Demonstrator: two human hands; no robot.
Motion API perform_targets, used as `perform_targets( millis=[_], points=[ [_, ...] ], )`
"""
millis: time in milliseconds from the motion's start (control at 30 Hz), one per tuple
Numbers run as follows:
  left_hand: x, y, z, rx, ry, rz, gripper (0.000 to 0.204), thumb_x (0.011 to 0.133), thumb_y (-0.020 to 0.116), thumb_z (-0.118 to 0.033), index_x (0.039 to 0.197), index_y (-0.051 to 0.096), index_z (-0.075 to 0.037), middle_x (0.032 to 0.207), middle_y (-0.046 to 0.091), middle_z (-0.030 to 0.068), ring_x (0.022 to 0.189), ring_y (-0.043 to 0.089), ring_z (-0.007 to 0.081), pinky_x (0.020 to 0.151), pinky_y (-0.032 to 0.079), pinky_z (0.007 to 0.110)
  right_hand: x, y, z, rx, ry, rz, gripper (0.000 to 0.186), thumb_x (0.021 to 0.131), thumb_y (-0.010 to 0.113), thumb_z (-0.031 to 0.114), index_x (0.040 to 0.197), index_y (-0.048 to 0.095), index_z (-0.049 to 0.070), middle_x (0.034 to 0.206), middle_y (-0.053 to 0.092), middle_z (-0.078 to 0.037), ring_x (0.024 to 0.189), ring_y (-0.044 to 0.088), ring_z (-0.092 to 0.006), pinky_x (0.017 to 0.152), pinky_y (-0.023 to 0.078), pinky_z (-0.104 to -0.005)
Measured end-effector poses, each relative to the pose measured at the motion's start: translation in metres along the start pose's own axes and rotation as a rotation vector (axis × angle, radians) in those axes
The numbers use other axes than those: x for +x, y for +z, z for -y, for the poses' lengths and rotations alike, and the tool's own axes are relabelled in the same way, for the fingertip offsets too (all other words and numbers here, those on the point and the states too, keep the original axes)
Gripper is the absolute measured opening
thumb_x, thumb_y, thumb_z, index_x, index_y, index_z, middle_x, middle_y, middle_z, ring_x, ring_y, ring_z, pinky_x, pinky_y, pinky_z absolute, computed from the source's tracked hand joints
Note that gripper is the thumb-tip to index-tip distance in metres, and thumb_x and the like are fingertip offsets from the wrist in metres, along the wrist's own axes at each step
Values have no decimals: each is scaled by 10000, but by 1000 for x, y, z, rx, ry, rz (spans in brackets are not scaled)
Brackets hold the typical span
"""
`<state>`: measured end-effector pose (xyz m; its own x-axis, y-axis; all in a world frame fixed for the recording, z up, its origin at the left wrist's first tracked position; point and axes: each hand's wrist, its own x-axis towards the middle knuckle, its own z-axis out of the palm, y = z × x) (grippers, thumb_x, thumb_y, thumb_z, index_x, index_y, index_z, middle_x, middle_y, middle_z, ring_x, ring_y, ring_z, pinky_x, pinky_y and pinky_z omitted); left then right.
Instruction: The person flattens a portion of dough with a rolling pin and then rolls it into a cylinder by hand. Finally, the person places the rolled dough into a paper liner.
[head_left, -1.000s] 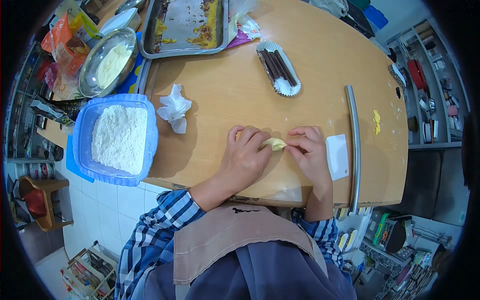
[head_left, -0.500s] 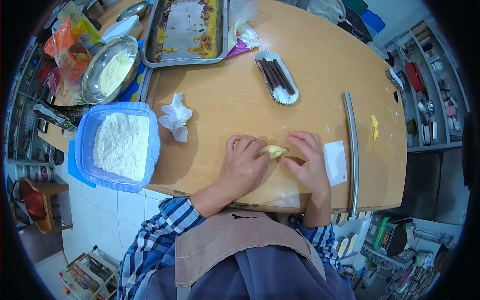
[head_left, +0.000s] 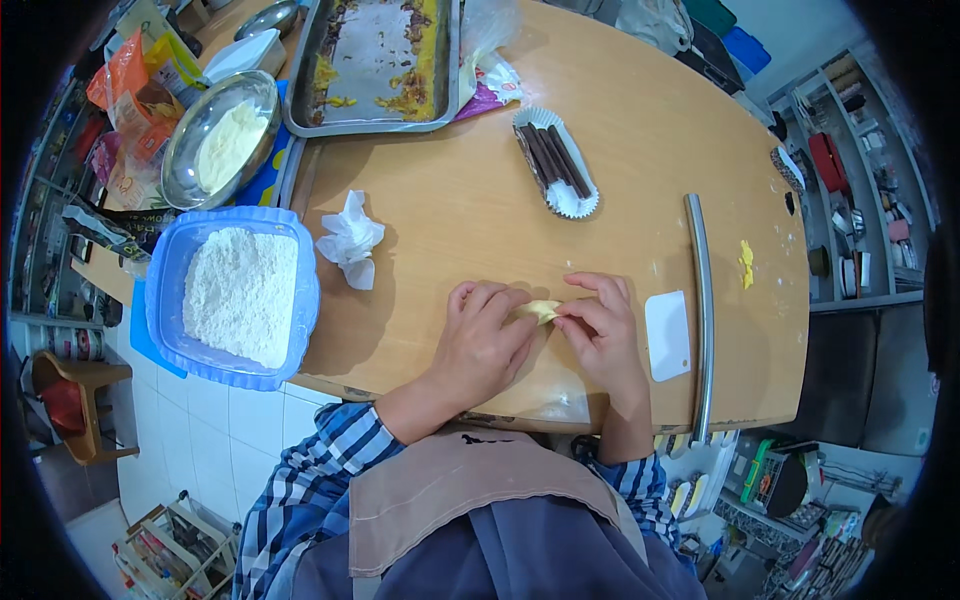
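A small pale yellow piece of dough (head_left: pixel 540 311) lies between my two hands near the front of the wooden table. Its left end is gripped by my left hand (head_left: pixel 482 335), whose curled fingers hide part of it. My right hand (head_left: pixel 600 330) pinches the other end between thumb and fingertips. To the right of that hand rests a white flat scraper (head_left: pixel 668 336), with a long metal tube (head_left: pixel 702 310) beyond it. Farther back, a white fluted paper case (head_left: pixel 574 205) holds several dark brown sticks (head_left: pixel 556 158).
At left stands a blue tub (head_left: pixel 308 300) of white flour (head_left: pixel 240 297), near a crumpled white tissue (head_left: pixel 352 240). Behind are a metal bowl (head_left: pixel 183 150) with pale dough and a soiled baking tray (head_left: pixel 375 128). Yellow scraps (head_left: pixel 746 264) lie on the table (head_left: pixel 450 200) at right.
My right hand has moved left onto the dough; its fingers, formerly apart from it, now pinch the right end. My left hand keeps its hold. The whole view has shifted slightly.
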<state>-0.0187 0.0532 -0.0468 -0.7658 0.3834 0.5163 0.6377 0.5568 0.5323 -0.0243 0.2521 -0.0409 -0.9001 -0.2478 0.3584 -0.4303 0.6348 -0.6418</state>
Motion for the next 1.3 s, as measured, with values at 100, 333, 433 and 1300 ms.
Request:
perform_targets(
  millis=[100,333,433,1300],
  points=[
    [-1,-1,1,-64,-20,-31,339,659,756,-62,986,671,-64,1103,610,101,1011,556,294,881,398,461,6,-1,16,98,39,-67,178,694,757,37,863,705,60,1137,618,-88,1032,534,-295,891,416,-399],
    [-1,-6,2,6,-20,6,321,633,773,-64,939,680,-80,1096,617,92,1013,557,294,875,395,470,0,3,-1,-60,-28,67,246,667,773,41,899,699,79,1181,598,-94,1071,525,-312,919,409,-411],
    [-2,-5,4,37,-13,5,267,637,762,-58,892,683,-78,1095,617,86,1022,554,290,874,392,473,4,2,9,14,-19,-9,223,673,768,44,881,703,88,1167,604,-93,1063,525,-308,917,408,-420],
    [-16,-25,11,-24,-166,-21,328,652,796,-84,960,683,-87,1148,612,128,1061,545,337,902,415,447,3,14,11,-121,-164,36,272,650,788,49,910,710,58,1188,605,-134,1057,540,-322,897,438,-413]
  ],
)
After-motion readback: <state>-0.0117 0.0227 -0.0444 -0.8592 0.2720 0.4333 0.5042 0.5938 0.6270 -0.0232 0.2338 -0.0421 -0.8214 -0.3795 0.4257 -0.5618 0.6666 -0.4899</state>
